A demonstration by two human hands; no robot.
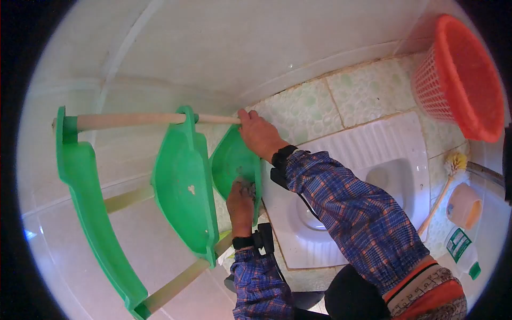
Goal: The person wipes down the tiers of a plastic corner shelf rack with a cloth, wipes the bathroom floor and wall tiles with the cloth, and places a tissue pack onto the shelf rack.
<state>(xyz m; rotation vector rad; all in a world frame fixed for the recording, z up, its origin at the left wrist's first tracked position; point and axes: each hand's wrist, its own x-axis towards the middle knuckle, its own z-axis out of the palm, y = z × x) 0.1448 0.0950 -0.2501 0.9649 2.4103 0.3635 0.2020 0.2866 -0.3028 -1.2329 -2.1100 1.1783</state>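
Right hand [261, 133] is curled round the pale pole [133, 121] of a green corner rack, right at the lowest tray [226, 154]; reads as a steadying hold. Left hand [241, 210] is down inside that tray, fingertips at some greyish stuff [247, 188]; can't tell if it's gripped or just touched. Presumably one braces so the other can press without the rack shifting. Rack is close beside the tiled wall [213, 48], likely for support. Middle tray [178, 197] has a pale patch on its surface, residue or chip unclear; top tray [85, 181] is furthest left in view. Squat pan [394, 128] sits just right of the rack, set in the floor. Beyond it: red basket [432, 88], contents not readable; brush [456, 161]; pinkish tub [458, 205] with something yellowish at its mouth; green-capped bottle [469, 258], fill level unclear.
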